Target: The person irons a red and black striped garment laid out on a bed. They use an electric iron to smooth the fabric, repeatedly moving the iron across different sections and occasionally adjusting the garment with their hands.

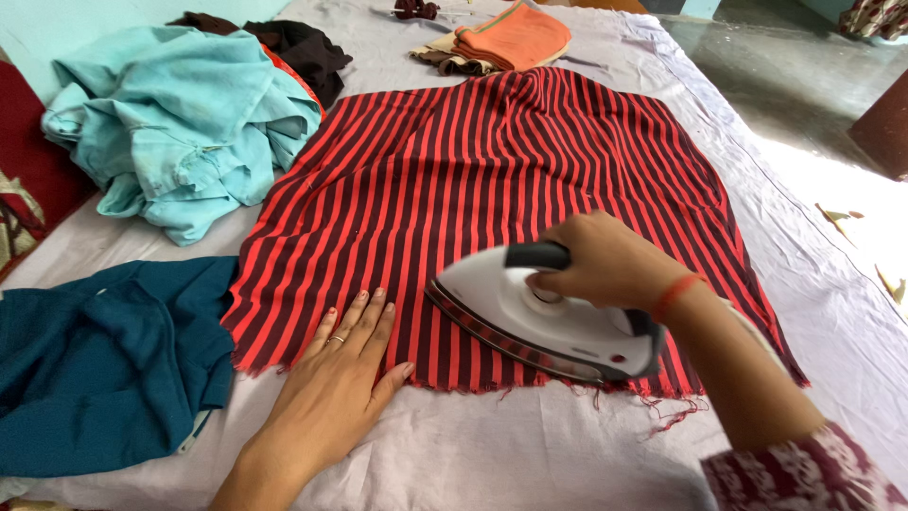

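Note:
A red cloth with dark stripes (492, 180) lies spread flat over a pale sheet (530, 454). My right hand (605, 260) grips the dark handle of a white clothes iron (539, 317), which rests on the cloth's near frayed edge. My left hand (340, 374) lies flat, fingers together, pressing the cloth's near left corner, with the palm on the sheet. A ring sits on one finger and a red thread circles my right wrist.
A crumpled light-blue garment (180, 123) and a dark one (303, 47) lie at the back left. A teal cloth (104, 360) is bunched at the near left. Folded orange cloth (511, 38) sits at the far end. The grey floor (804, 85) lies right.

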